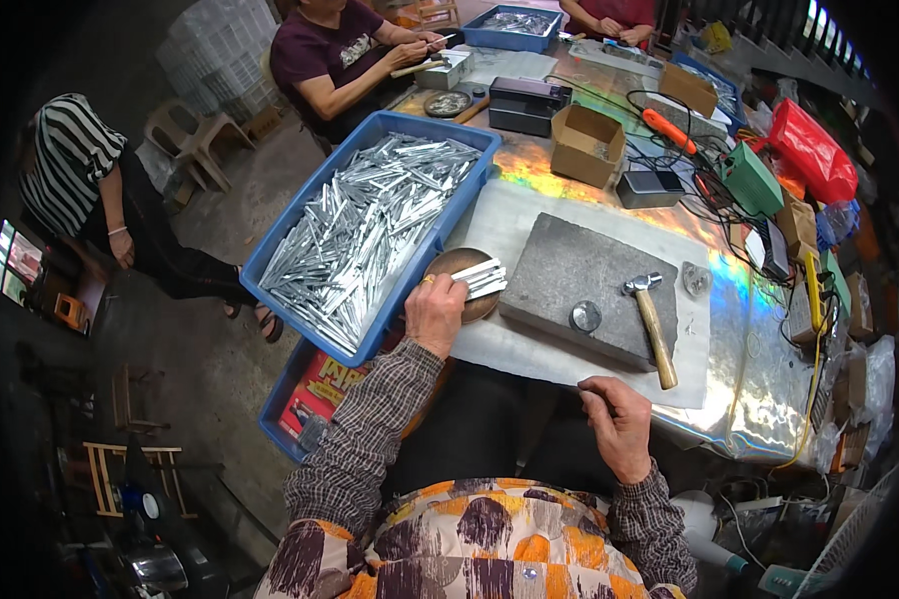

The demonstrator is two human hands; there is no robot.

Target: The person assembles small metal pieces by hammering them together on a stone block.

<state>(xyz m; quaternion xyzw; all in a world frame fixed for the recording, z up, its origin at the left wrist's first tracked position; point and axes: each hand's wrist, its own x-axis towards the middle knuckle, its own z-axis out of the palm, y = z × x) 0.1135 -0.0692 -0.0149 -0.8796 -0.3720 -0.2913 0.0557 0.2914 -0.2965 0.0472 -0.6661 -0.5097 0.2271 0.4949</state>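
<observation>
My left hand (437, 311) is closed at the near rim of a round brown dish (477, 307), its fingers on several slim silvery metal strips (481, 279). Beside it stands a blue bin (260, 262) heaped with many similar strips (370, 225). My right hand (617, 424) is at the table's front edge, thumb and fingers pressed together; anything between them is too small to make out. Before me a grey stone block (569, 260) lies on a pale sheet (499, 215). On the block rest a wooden-handled hammer (655, 334) and a small round clear-and-dark piece (585, 316).
Past the block are a cardboard box (587, 145), a black device (529, 105), an orange-handled tool (669, 130) and tangled cables. A red bag (812, 150) is at the right. Two co-workers sit across the table; another person (90, 190) stands at the left. A lower blue bin (282, 424) is near my left arm.
</observation>
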